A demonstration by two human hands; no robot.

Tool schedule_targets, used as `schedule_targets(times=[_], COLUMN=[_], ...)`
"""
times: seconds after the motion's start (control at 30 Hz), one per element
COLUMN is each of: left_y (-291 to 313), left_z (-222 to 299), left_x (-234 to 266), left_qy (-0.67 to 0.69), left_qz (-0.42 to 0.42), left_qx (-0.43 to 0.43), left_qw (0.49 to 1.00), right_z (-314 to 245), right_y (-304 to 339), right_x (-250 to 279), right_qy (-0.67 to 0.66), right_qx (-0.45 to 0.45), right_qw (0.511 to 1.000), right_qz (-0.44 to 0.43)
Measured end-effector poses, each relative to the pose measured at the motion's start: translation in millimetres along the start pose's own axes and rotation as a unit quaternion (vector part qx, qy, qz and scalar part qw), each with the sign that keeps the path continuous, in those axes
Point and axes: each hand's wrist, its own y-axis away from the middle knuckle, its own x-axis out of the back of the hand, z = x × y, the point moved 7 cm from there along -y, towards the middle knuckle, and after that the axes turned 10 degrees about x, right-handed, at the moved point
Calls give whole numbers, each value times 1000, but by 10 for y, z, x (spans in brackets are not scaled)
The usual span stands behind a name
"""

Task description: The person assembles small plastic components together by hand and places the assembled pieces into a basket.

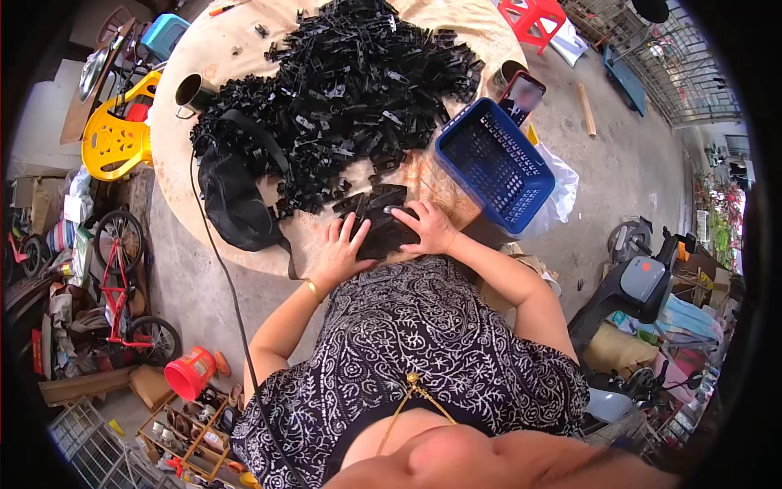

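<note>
In front of me, at the table's near edge, lies a small batch of black plastic pieces (pixel 381 218), set side by side. My left hand (pixel 344 251) rests against its left side, fingers spread with the tips on the pieces. On the opposite side my right hand (pixel 430 230) touches the batch with its fingers apart and slightly bent. Neither hand is closed round a piece. Beyond them a large heap of similar black plastic parts (pixel 358 90) covers much of the round table (pixel 183 155). The exact kind of part is too small to make out.
A blue plastic basket (pixel 498 163) stands right of my hands, with a phone (pixel 525 91) behind it. Left are a black bag (pixel 236 200), a metal mug (pixel 194 94) and a dark cable (pixel 224 269). A yellow chair (pixel 118 134) stands beside the table.
</note>
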Motion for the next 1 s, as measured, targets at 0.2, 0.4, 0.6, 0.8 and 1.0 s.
schedule_targets(times=[0.2, 0.4, 0.6, 0.8, 1.0], left_y=[49, 36, -72, -170, -316], left_z=[0, -29, 179, 176, 279], left_x=[73, -53, 120, 12, 182], left_qy=[25, -19, -30, 62, 241], left_qz=[119, 113, 121, 112, 61], left_qx=[-13, -22, -47, -59, -16], left_qw=[993, 993, 991, 990, 968], right_z=[-25, -40, -18, 14, 81], right_y=[-8, -40, -64, -125, -90], right_x=[9, 20, -4, -32, -213], right_qy=[-13, 27, -34, -118, -334], right_qx=[-65, -114, -173, -238, -231], right_qw=[995, 989, 983, 963, 895], right_qz=[76, 91, 53, 36, 185])
